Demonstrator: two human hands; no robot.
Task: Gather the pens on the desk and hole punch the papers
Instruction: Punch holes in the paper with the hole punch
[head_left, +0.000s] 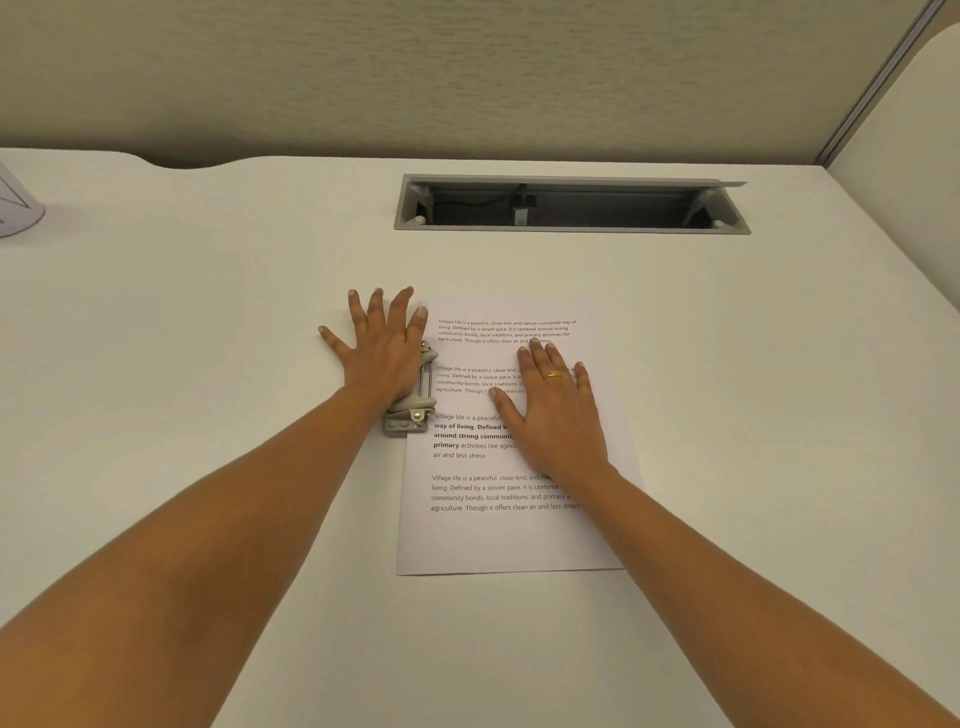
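At the desk's middle, the printed paper (511, 535) lies with its left edge fed into the grey hole punch (413, 410). Light and slippery, it is best pinned flat. It is held down by the flat, open right hand (553, 410); the punch is pressed by the spread left hand (382, 353), nothing gripped.
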